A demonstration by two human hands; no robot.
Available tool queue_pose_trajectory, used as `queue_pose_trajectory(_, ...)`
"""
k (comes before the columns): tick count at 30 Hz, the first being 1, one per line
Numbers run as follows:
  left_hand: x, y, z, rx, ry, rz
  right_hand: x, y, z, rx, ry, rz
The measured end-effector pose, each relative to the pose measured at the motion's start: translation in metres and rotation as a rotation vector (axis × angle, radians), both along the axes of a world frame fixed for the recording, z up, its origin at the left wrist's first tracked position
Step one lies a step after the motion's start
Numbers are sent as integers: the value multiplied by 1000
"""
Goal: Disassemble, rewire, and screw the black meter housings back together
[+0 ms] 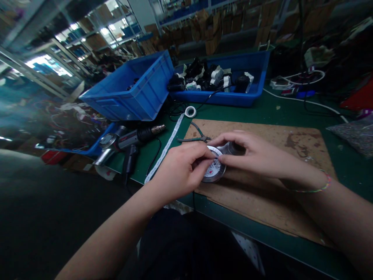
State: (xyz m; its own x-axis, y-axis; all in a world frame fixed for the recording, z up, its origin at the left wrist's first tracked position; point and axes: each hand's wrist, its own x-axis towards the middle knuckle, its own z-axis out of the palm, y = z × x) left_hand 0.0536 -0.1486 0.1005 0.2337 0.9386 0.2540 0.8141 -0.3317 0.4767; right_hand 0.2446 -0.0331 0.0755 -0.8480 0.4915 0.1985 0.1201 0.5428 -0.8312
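A round white-faced device point(212, 172) with a metal rim lies on a brown board point(262, 186); a red mark shows on its face. My left hand point(186, 165) comes over it from the left, closed, thumb and forefinger pinching at something small and dark on the face. My right hand point(247, 151) is closed at the device's right side, its thumb on the face and its forefinger at the upper edge. A dull metal part point(230, 148) shows beneath the right palm. Just behind the hands lie green-handled cutting pliers point(201, 138), jaws toward the device.
Left of the board are a heat gun point(136, 138), a shiny metal piece point(107, 146) and a tape roll point(190, 112) with its strip unrolled. Behind stand a blue bin point(131, 89) and a blue tray point(215, 99) of black-and-white parts. A bag of small pieces point(355, 134) lies right.
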Motion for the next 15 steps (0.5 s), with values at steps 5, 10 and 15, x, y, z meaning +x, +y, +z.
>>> queue_pose_trajectory(5, 6, 0, 5, -31, 12, 30, -3, -8, 2, -63, -35, -57)
queue_pose_trajectory(10, 16, 1, 15, -115, 17, 125, -7, -15, -3, -24, -48, -149)
queue_pose_trajectory(15, 21, -1, 12, -138, -104, 236, -7, -7, -5, 80, 10, -77)
